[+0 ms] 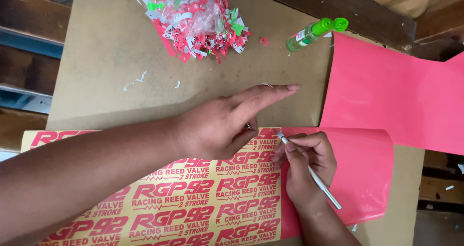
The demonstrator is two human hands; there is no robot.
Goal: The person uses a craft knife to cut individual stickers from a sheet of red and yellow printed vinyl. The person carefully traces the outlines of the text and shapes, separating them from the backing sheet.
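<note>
Right hand (305, 164) grip closed around craft knife (309, 171); left hand (220, 127) flat on sticker sheet (193, 197)

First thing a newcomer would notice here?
The yellow sticker sheet with repeated red lettering, low in the middle. The left hand presses on its top edge, and the right hand holds a thin silver knife to it. At top centre lies a pile of red and white scraps.

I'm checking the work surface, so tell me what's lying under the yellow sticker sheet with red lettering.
The yellow sticker sheet lies on a brown board. A pink vinyl sheet meets its right edge. The left hand and right hand, holding a craft knife, rest on top. The surface beneath it is covered.
</note>
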